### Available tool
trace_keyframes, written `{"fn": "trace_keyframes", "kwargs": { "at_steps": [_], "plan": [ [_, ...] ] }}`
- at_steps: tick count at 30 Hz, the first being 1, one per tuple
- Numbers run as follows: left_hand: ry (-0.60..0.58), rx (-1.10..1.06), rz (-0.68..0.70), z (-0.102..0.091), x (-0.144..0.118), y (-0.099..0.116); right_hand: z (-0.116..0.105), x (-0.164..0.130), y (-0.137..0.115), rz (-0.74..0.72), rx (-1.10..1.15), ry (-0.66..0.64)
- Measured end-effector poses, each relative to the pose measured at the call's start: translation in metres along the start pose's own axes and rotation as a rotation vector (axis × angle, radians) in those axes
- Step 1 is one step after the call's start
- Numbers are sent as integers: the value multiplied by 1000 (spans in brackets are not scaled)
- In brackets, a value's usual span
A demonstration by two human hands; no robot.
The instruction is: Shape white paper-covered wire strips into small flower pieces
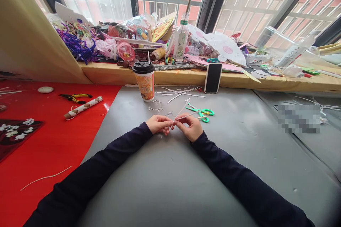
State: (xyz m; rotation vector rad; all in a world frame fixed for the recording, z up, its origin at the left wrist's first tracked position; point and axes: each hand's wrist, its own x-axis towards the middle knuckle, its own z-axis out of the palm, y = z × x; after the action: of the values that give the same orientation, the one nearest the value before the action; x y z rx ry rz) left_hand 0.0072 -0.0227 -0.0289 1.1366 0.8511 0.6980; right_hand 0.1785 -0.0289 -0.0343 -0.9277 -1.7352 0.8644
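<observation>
Both our sleeves (pixel 106 170) rest on the grey surface (pixel 170 184) for steadiness. Left hand (pixel 158 124) and right hand (pixel 192 127) pinch thin white strips (pixel 183 112) together, green scissors (pixel 203 112) within reach.

2 thin white sticks (pixel 182 112), crossed and tilted upward, are pinched above the grey table (pixel 165 181).

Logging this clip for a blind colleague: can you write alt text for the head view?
Two hands in dark sleeves, left hand and right hand, pinch thin white strips together over a grey table. Green-handled scissors, a lidded paper cup and a phone sit beyond them, below a windowsill crowded with craft supplies.
</observation>
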Motion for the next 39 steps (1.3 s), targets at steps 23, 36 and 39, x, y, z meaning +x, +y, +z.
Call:
{"fn": "trace_keyframes", "kwargs": {
  "at_steps": [23, 36, 39],
  "plan": [
    [81, 110, 138, 7, -4, 2, -4, 0, -7, -399, -491, 104],
    [160, 96, 251, 13, -4, -2, -4, -3, -3, -453, -613, 120],
    [174, 63, 237, 15, -4, -1, -3, -4, -4, -454, -652, 158]
  ]
}}
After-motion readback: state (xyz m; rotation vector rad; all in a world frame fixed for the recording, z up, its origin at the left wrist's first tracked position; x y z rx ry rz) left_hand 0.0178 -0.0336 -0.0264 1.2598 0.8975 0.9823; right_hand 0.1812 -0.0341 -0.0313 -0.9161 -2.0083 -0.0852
